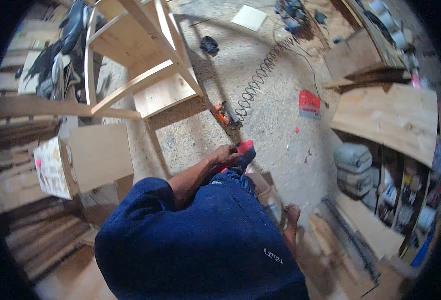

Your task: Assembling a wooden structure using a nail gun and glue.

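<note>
My left hand (225, 154) is in front of my waist with its fingers bent, against dark blue and red cloth (245, 147). What lies in those fingers, if anything, is hidden. At my right side, low by the hip, my right hand (293, 214) has its fingers curled; I cannot make out anything in it. On the floor ahead of my left hand lies an orange and black nail gun (224, 116). A black coiled air hose (260, 76) runs from near it to the far right.
A pale wooden furniture frame (168, 97) stands ahead on the left. Cardboard boxes (100, 154) and stacked boards are at my left. A red box (309, 104) and a black bundle (209, 45) lie on the floor. Rightward are plywood (388, 120), plastic jugs (353, 158) and shelves.
</note>
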`<state>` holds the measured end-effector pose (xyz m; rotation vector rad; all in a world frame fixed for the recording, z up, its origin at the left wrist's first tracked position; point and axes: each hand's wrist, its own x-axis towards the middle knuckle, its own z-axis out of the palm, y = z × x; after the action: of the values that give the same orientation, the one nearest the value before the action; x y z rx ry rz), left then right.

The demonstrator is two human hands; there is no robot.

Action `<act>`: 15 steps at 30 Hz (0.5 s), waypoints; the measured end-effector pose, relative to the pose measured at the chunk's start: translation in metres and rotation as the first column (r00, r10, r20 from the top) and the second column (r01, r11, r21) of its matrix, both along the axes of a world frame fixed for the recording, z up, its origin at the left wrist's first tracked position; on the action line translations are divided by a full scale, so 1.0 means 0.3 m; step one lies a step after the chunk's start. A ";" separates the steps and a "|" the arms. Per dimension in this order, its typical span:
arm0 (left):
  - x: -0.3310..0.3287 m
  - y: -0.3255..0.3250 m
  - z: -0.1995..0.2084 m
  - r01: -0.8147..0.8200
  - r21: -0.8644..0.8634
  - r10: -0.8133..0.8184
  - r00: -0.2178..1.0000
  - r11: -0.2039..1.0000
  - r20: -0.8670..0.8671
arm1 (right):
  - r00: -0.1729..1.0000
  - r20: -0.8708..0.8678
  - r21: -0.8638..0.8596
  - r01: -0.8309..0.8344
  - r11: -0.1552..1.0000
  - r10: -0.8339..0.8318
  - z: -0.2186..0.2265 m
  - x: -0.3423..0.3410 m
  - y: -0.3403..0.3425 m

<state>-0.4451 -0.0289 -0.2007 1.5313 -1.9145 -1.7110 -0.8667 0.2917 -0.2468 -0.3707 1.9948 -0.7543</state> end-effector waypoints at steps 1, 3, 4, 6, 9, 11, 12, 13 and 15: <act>-0.034 -0.016 -0.003 0.048 0.103 -0.046 0.999 0.993 -0.024 | 0.979 0.200 -0.144 0.065 0.987 -0.035 -0.013 -0.037 -0.051; -0.051 -0.052 -0.056 -0.047 0.030 0.046 0.999 0.998 0.020 | 0.824 0.490 0.024 0.314 0.949 -0.285 -0.053 -0.119 -0.191; -0.048 -0.071 -0.101 -0.095 -0.042 0.097 0.994 0.995 0.041 | 0.986 0.105 0.054 0.120 0.991 -0.125 -0.083 -0.104 -0.244; -0.015 -0.116 -0.217 -0.076 0.003 0.071 0.942 0.997 0.327 | 0.988 0.151 0.031 -0.020 0.999 0.015 -0.096 -0.130 -0.355; 0.034 -0.153 -0.370 -0.240 0.075 0.159 0.815 0.968 0.557 | 0.919 0.138 0.013 -0.375 0.927 0.370 -0.060 -0.219 -0.559; -0.005 -0.192 -0.439 -0.374 0.084 0.239 0.734 0.924 0.635 | 0.883 0.114 0.058 -0.463 0.884 0.455 0.010 -0.338 -0.698; -0.034 -0.217 -0.455 -0.490 0.106 0.311 0.690 0.865 0.654 | 0.877 0.101 0.082 -0.478 0.874 0.470 0.051 -0.413 -0.774; -0.093 -0.258 -0.465 -0.445 0.102 0.284 0.714 0.890 0.640 | 0.871 0.086 0.107 -0.491 0.865 0.484 0.094 -0.486 -0.844; -0.260 -0.394 -0.467 -0.472 0.044 0.363 0.731 0.881 0.578 | 0.869 0.057 0.151 -0.494 0.856 0.492 0.168 -0.631 -0.980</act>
<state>-0.5231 -0.1471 -0.3408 2.5339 -1.4262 -1.3592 -1.0561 -0.0022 -0.1964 -0.7421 1.8137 -0.2648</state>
